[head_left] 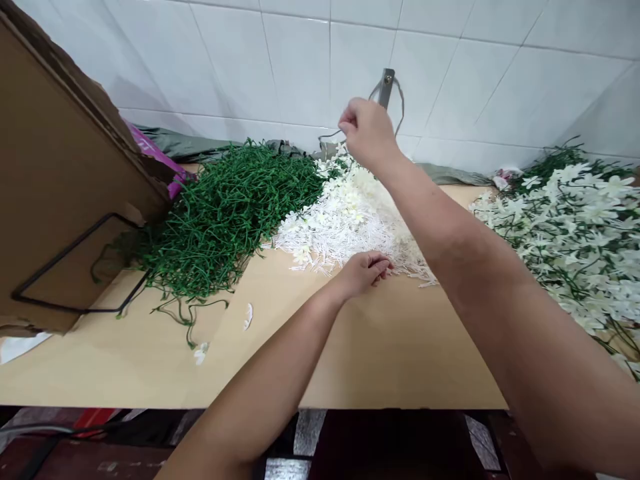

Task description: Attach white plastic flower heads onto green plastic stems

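Above the far edge of the white flower pile (345,220), the right hand (370,130) is raised before the tiled wall (295,67), fingers curled; its grip is unclear. The left hand (364,272) lies at the pile's near edge, fingers bent, grip also unclear. Green stems (240,207) heap leftward on the tabletop (400,353), white-flowered stems (580,240) rightward.

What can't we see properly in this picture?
All in the head view:
Anything inside the right hand: curled fingers hide it.
Anything inside the left hand: its fingers hide it.
Part of the white pile: the right forearm covers it.
Inside the cardboard box: its side blocks it.
More white flowers: cut off by the right edge.
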Demonstrator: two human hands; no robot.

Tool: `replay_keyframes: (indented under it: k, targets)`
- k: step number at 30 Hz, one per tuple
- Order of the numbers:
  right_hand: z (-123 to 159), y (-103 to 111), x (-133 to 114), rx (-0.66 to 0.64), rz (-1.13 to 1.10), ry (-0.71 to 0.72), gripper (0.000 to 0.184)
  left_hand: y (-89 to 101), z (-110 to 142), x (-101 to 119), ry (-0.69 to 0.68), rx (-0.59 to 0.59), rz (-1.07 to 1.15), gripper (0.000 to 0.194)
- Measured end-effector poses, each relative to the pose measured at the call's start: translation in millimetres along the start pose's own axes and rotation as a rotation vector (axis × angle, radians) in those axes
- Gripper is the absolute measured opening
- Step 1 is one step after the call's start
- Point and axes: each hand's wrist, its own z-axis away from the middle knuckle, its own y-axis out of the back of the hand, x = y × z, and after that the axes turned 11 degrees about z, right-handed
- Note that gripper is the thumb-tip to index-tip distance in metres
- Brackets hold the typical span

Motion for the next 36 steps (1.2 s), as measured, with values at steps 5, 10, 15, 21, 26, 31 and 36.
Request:
replay_keyframes:
  k: [5,10,15,21,26,31,36]
  targets:
    - [55.7,28.8,46.5,0.036,-0.206,-0.040,0.014,4.2,-2.9,0.3,-0.099,0.046,0.311,0.041]
    - [118.5,40.5,60.9,-0.059,-0.411,-0.132,0.014,9.8,1.4,7.9,-0.110,0.100,0.544,0.064]
    - [153.6,38.7,66.4,-0.121,-0.551,-0.261,0.012,3.1,3.2,11.6,-0.022,0.078,0.592,0.062]
    - [159.8,47.1,82.4,-0.284,-0.666,-0.267,0.011,26.4,9.3,41.9,-0.142,0.257,0.560,0.022]
    - [156.9,52.5,85.4,-0.362,-0.683,-0.181,0.010,76.5,31.4,73.6,-0.614,0.517,0.679,0.047]
    - [163.6,48.5,81.2,-0.525,-0.566,-0.102,0.009,41.9,28.2,55.4,-0.284,0.392,0.359,0.034]
    - [169.2,50.4,77.7,-0.673,-0.489,0.056,0.008,-9.3,20.4,29.2,-0.075,0.183,-0.044,0.038]
